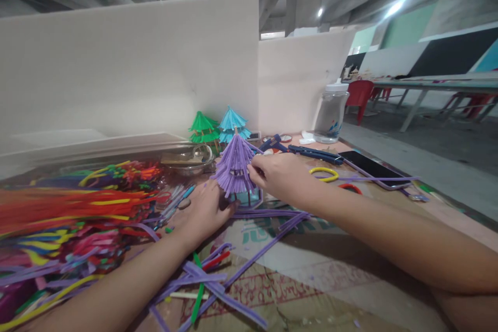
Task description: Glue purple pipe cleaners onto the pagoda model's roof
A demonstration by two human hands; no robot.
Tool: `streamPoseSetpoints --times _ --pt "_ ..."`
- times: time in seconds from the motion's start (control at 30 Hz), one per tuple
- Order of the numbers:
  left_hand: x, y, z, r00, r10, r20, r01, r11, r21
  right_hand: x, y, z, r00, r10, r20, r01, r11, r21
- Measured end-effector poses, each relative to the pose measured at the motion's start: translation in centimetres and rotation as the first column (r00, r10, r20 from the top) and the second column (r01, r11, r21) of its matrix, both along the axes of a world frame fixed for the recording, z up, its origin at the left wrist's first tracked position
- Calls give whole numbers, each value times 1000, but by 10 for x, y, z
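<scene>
- The fingers of the right hand are bent and drawn near together at the right edge of the purple tree-shaped model; whether they pinch one of its strips, I cannot tell.
- The left hand is low at the left side of this model, its fingers partly spread and the thumb near the base; how firmly they hold it, I cannot tell.
- The purple model stands upright between the two hands on the counter, and its roof has tiers of purple strips.
- Just behind it are a green tree-shaped model and a light blue one.
- In front of it, loose purple strips lie crossed, together with a green strip.
- To the left is a clear bowl, and farther left a large bundle of orange-red strips among other colours.
- On the right side lie a dark blue tool, a yellow loop and a phone.
- Behind these stands a clear bottle with a white lid.
- Pale panels rise at the back, and a red chair is farther away at the right.
</scene>
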State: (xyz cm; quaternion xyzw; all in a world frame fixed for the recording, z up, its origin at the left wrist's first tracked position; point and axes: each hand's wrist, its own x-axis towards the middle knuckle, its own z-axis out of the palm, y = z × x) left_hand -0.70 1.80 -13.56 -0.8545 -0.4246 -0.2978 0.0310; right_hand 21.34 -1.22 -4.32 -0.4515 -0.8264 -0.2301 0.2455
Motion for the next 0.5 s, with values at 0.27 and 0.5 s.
streamPoseSetpoints --times 0.27,0.5 --pt "0 1 -2 1000 -8 -12 8 999 48 0 1 0 999 -33 14 32 999 23" --pt "-1 1 -1 1000 -12 -11 13 999 35 -1 -4 4 998 -57 40 57 998 -9"
